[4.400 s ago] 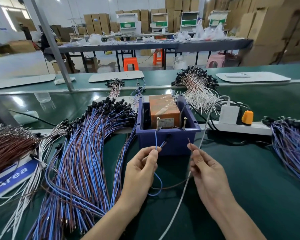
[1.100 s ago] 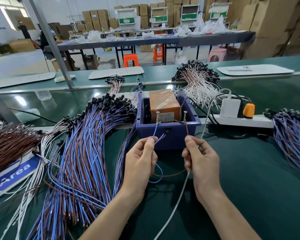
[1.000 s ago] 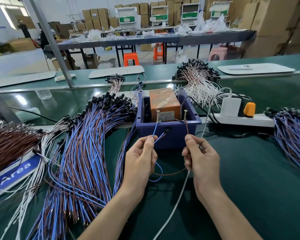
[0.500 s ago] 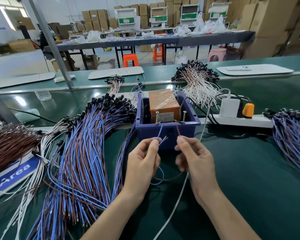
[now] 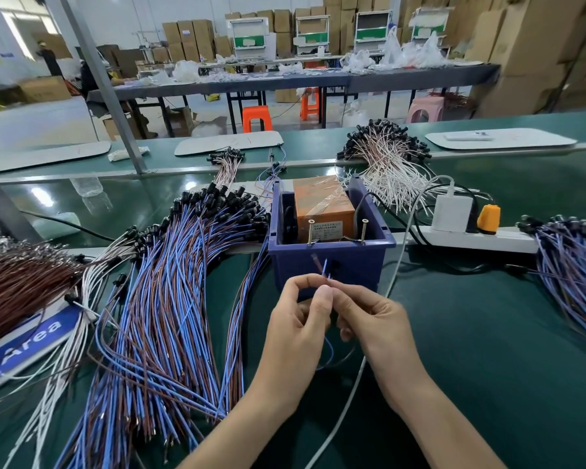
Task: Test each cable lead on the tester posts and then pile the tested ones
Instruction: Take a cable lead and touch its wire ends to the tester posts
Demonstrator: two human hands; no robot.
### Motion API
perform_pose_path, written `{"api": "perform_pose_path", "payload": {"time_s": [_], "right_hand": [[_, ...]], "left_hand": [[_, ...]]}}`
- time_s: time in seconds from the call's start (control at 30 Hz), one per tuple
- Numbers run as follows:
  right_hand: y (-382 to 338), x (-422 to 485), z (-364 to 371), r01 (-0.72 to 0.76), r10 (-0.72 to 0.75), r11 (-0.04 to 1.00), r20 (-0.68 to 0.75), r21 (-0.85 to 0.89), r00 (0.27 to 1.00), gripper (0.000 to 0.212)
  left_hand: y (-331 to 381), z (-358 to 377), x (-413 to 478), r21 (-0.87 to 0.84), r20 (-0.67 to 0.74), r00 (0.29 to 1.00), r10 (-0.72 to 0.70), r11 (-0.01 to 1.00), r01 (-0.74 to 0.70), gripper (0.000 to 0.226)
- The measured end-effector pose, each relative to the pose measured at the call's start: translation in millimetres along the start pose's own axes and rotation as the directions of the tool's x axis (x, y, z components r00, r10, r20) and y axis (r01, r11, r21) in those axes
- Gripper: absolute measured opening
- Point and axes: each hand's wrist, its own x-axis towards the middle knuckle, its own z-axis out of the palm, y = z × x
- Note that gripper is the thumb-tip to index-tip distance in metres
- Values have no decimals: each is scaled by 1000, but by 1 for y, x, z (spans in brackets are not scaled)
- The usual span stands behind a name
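A blue bin [image 5: 332, 262] holds an orange tester box [image 5: 322, 206] with two upright screw posts, the left post [image 5: 309, 232] and the right post [image 5: 363, 231]. Just in front of the bin, my left hand [image 5: 298, 323] and my right hand [image 5: 372, 316] meet and pinch one cable lead [image 5: 324, 268]. Its blue and brown wire ends stick up side by side above my fingertips, below the posts and not touching them. The rest of the lead loops down between my hands.
A big heap of blue-brown leads [image 5: 170, 299] covers the bench at left, with brown wires [image 5: 17, 282] beyond it. Another blue-brown pile [image 5: 575, 269] lies at right. A white power strip [image 5: 467, 236] and a white cable [image 5: 345, 404] sit right of the bin.
Both wire ends came off the screw posts. My hands drew back toward me and closed together, bringing the blue and brown ends side by side.
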Motion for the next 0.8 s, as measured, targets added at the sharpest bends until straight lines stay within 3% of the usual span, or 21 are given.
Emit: {"api": "perform_pose_path", "payload": {"time_s": [0.2, 0.37, 0.5, 0.63, 0.8], "right_hand": [[0, -3, 2, 38, -38, 996, 11, -83, 999, 20], [-2, 1, -2, -158, 148, 979, 84, 127, 985, 41], [3, 4, -2, -155, 144, 978, 84, 142, 986, 43], [-1, 9, -3, -146, 148, 952, 10, 271, 989, 21], [-8, 21, -10, -136, 188, 882, -74, 451, 979, 18]], "left_hand": [[5, -2, 4, -161, 14, 999, -48, 986, 49, 13], [12, -7, 6, -186, 165, 986, -13, 982, 44, 12], [11, -7, 6, -114, 284, 958, -26, 992, 61, 11], [9, -10, 13, -140, 250, 960, -127, 976, 166, 14], [8, -17, 30, -425, 148, 943, -297, 843, 332, 12]]}}
